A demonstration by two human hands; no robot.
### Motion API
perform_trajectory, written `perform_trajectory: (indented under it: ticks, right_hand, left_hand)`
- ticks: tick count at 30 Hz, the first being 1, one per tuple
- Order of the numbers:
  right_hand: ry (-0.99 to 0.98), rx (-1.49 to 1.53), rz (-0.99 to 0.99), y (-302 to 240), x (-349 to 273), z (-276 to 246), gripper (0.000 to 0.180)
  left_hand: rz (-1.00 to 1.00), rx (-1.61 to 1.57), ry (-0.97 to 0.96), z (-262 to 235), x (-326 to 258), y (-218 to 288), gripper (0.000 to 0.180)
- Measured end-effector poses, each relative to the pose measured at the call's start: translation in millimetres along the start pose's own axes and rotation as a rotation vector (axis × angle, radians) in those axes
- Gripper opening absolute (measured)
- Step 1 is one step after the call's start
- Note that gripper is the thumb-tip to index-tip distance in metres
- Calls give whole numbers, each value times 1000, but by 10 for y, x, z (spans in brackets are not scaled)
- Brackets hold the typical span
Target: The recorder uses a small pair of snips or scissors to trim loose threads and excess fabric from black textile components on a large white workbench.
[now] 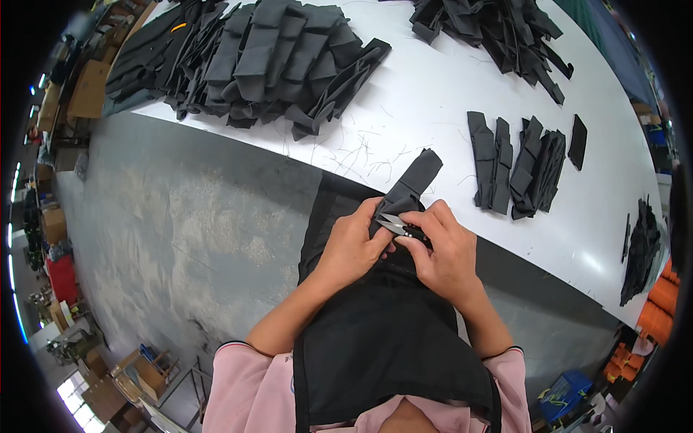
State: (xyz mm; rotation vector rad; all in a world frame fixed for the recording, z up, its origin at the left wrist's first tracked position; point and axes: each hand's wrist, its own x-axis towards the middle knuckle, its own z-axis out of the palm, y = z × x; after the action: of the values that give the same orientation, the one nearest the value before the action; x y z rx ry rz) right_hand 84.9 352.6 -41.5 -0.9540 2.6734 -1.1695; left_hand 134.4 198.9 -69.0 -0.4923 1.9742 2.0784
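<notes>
Over the near edge of the white table, my left hand [352,244] grips a dark grey folded fabric strip [413,177], whose free end points up and right onto the tabletop. My right hand [446,249] is closed around small black-handled thread snips [411,231]. The snips' silver blades lie against the fabric beside my left thumb, slightly parted. Part of the strip is hidden under my left fingers, and what the blade tips touch is too small to tell.
The white table [433,94] holds a large heap of grey fabric pieces [281,58] at left, another heap [491,36] at the back, and several strips [516,162] to the right. Loose threads lie scattered. A dark bundle [641,249] sits far right, near orange stacks [660,299].
</notes>
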Motion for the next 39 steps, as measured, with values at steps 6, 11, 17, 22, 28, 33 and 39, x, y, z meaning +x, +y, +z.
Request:
perform_trajectory:
  ticks: [6, 11, 17, 22, 28, 33, 39]
  right_hand:
    - [18, -103, -100, 36, 1, 0, 27]
    - [67, 36, -73, -1, -121, -84, 25]
    - [279, 237, 287, 201, -200, -68, 24]
    - [305, 115, 171, 146, -158, -79, 27]
    - [290, 23, 127, 180, -107, -31, 28]
    - [317, -146, 1, 203, -99, -26, 29]
    - [382, -70, 3, 221, -166, 12, 26]
  left_hand:
    - [47, 250, 7, 8, 1, 4, 28]
    - [-71, 46, -35, 0, 16, 63, 34]
    - [-157, -499, -206, -77, 42, 60, 53]
    - [-197, -607, -242, -45, 27, 68, 51]
    - [-169, -557, -239, -9, 2, 69, 50]
    - [-173, -559, -248, -14, -14, 89, 50]
    - [-194, -586, -262, -1, -20, 59, 49]
